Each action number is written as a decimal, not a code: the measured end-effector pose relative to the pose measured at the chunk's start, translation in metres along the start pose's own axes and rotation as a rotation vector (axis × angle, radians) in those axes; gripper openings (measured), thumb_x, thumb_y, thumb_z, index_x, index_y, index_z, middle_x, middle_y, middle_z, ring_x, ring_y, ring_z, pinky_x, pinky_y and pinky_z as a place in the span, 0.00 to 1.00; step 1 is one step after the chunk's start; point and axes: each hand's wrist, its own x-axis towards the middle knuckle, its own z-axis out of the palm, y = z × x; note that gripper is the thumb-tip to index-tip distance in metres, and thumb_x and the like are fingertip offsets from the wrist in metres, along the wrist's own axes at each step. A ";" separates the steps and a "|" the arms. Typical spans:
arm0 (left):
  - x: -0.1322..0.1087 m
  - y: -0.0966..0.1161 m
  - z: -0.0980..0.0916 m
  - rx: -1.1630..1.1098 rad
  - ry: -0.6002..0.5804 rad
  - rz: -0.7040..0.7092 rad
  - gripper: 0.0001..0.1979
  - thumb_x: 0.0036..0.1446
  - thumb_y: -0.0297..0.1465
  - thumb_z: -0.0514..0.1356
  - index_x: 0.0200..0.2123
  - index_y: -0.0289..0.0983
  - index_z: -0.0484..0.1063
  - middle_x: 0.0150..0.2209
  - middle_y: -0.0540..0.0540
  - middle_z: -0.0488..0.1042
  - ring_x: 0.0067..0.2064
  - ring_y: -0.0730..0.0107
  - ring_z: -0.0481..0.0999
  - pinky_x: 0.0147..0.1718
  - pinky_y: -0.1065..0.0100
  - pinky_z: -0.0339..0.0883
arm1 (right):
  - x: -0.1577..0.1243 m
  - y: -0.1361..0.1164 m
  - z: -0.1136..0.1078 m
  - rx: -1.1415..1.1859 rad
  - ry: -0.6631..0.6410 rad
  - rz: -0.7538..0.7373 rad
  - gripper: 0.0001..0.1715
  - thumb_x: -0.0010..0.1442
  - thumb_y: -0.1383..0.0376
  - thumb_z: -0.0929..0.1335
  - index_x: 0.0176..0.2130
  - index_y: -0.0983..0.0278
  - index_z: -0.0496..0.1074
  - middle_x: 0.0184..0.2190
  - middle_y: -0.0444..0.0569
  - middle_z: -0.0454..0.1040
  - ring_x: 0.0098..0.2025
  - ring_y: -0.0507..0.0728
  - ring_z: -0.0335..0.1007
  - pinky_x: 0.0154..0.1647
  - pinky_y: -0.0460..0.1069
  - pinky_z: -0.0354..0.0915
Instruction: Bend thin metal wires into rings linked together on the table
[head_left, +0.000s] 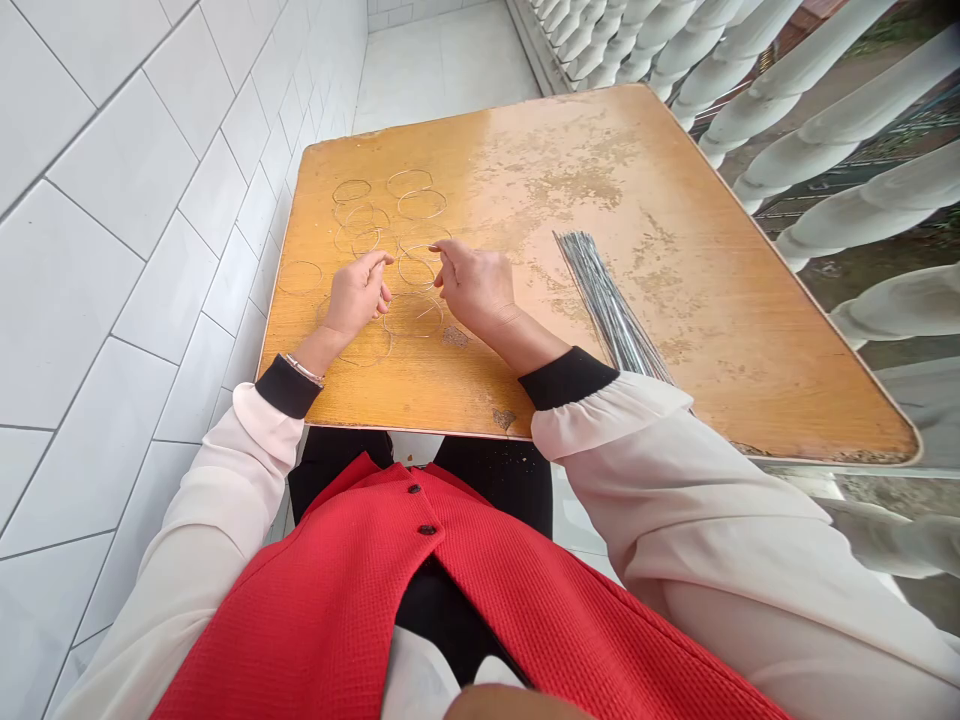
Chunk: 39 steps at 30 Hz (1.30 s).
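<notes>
- Wire rings [421,190] lie flat in a loose cluster, some overlapping, on the left half of the orange-brown wooden worktop [720,330], whose varnish is worn and blotchy on the right.
- White wall tiles [127,170] run along the worktop's left side; a white baluster railing [817,110] runs along its right side, and white floor tiles [442,70] lie beyond it.
- The person's red buttoned waistcoat [420,600] fills the bottom of the view, over cream sleeves with black cuffs.
- Left hand [358,297]: curled, fingers bent inward, resting among the rings with one partly under the wrist and another just beyond its outer side. Whether it grips a wire is too fine to tell.
- Right hand [474,288]: fingers drawn together, thumb and forefinger reaching toward the left hand, right beside a ring. Any pinched wire cannot be made out.
- Rings lie between the two hands, with one just below the gap.
- A fanned bundle of thin metal rods [607,300] lies to the right of the right hand, well apart from the rings, its lower end under the right sleeve [607,420].
- A thin metal bangle [304,370] circles the left wrist.
</notes>
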 end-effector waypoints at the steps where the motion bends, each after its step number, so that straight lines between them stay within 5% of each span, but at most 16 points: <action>1: 0.000 0.000 0.000 -0.001 0.002 0.001 0.12 0.70 0.27 0.49 0.46 0.36 0.73 0.19 0.56 0.67 0.17 0.82 0.66 0.19 0.77 0.57 | -0.001 -0.001 0.001 -0.043 0.032 -0.008 0.20 0.71 0.54 0.61 0.53 0.57 0.74 0.30 0.49 0.80 0.42 0.62 0.77 0.46 0.55 0.68; 8: 0.003 -0.006 -0.004 0.075 0.039 0.093 0.11 0.69 0.28 0.53 0.43 0.39 0.76 0.17 0.57 0.66 0.17 0.80 0.61 0.24 0.75 0.59 | -0.003 -0.002 0.005 -0.056 0.043 0.014 0.17 0.71 0.54 0.62 0.48 0.57 0.75 0.25 0.45 0.76 0.29 0.57 0.73 0.44 0.53 0.68; 17: 0.007 -0.012 -0.005 0.083 0.064 0.155 0.09 0.67 0.28 0.56 0.40 0.40 0.77 0.16 0.56 0.66 0.20 0.77 0.65 0.26 0.74 0.59 | -0.002 -0.001 0.004 -0.103 0.080 -0.054 0.16 0.66 0.55 0.67 0.48 0.60 0.77 0.45 0.55 0.81 0.53 0.65 0.74 0.50 0.55 0.67; 25: 0.007 -0.007 -0.003 -0.059 0.032 -0.015 0.09 0.70 0.29 0.51 0.40 0.37 0.70 0.20 0.55 0.69 0.16 0.82 0.65 0.20 0.76 0.55 | 0.002 0.001 0.000 0.122 0.089 0.034 0.19 0.68 0.47 0.65 0.43 0.57 0.76 0.30 0.48 0.79 0.37 0.57 0.77 0.40 0.51 0.68; 33: 0.003 0.004 0.004 -0.247 -0.075 -0.140 0.08 0.72 0.28 0.47 0.39 0.37 0.64 0.23 0.54 0.74 0.19 0.82 0.72 0.20 0.79 0.57 | -0.003 -0.006 0.001 0.003 0.112 0.019 0.18 0.70 0.52 0.63 0.40 0.58 0.76 0.24 0.47 0.76 0.33 0.57 0.74 0.37 0.50 0.68; 39: -0.003 0.006 0.004 -0.307 -0.164 -0.143 0.09 0.70 0.28 0.52 0.38 0.35 0.69 0.31 0.50 0.78 0.26 0.82 0.77 0.23 0.80 0.60 | 0.003 -0.009 0.006 0.357 0.102 0.174 0.20 0.70 0.50 0.63 0.41 0.61 0.74 0.24 0.46 0.76 0.21 0.50 0.66 0.24 0.46 0.64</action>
